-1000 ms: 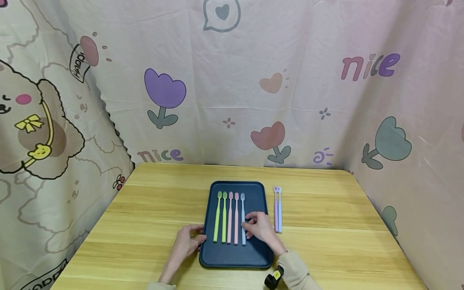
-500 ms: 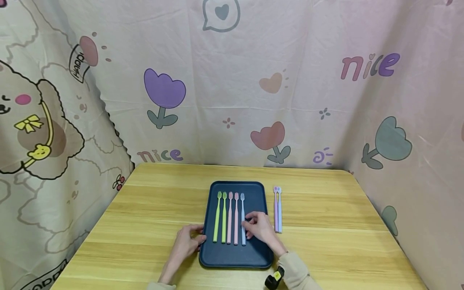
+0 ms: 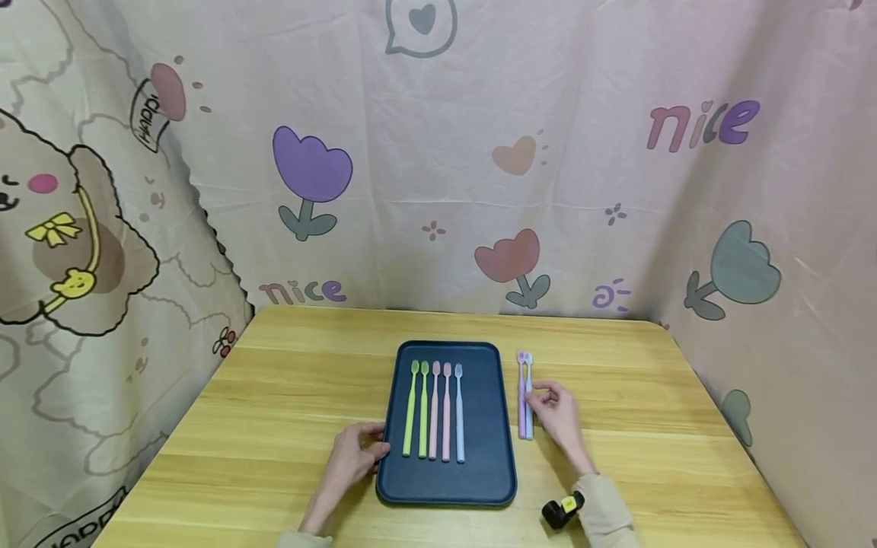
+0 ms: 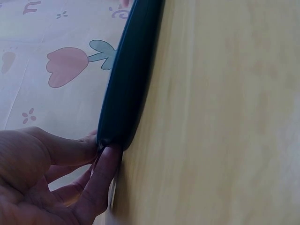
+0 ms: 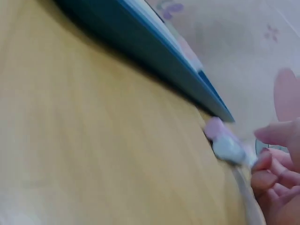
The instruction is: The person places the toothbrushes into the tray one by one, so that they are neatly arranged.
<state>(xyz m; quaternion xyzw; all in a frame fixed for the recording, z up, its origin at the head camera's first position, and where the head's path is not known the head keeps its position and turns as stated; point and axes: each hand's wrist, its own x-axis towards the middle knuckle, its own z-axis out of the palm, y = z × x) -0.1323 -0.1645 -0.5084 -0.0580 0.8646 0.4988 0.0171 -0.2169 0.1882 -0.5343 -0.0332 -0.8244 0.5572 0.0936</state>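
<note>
A dark blue tray (image 3: 479, 479) lies on the table, and my left hand (image 3: 352, 458) holds its left edge. In the left wrist view, my thumb and a finger (image 4: 105, 171) pinch the rim. On the tray, side by side with heads pointing away, are two green toothbrushes (image 3: 409, 426), two pink toothbrushes (image 3: 447, 426) and a blue toothbrush (image 3: 460, 426). To the right of the tray lie a purple toothbrush (image 3: 521, 415) and another blue toothbrush (image 3: 529, 422), close together. My right hand (image 3: 558, 415) is at this second blue one, fingertips right at its handle.
The wooden table (image 3: 630, 411) extends on both sides of the tray. Behind it hangs a printed curtain (image 3: 438, 152), with another along the left. A black strap-mounted device (image 3: 562, 510) sits at my right wrist.
My right hand has left the blue toothbrush on the tray and moved right to the blue toothbrush on the table. My left hand stays at the tray's edge.
</note>
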